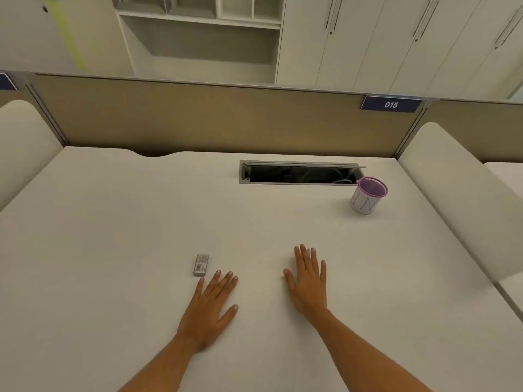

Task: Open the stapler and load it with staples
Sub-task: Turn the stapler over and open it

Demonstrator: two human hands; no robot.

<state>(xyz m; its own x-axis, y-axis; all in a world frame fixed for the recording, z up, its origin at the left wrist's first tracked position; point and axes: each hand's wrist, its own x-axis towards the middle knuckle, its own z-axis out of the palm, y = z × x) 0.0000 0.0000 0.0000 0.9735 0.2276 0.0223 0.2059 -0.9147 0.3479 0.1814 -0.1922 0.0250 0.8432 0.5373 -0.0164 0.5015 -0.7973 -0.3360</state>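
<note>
Both hands lie flat, palms down on the white surface, left hand and right hand with fingers spread, grasping nothing. Small grey staple box sits just beyond the left fingertips; no stapler identifiable. Purple mesh cup stands far right beside the open cable slot.

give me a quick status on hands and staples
Left hand and right hand flat on desk, both empty. Staple box just beyond left fingertips, untouched. No stapler in view. Nothing in the way.
</note>
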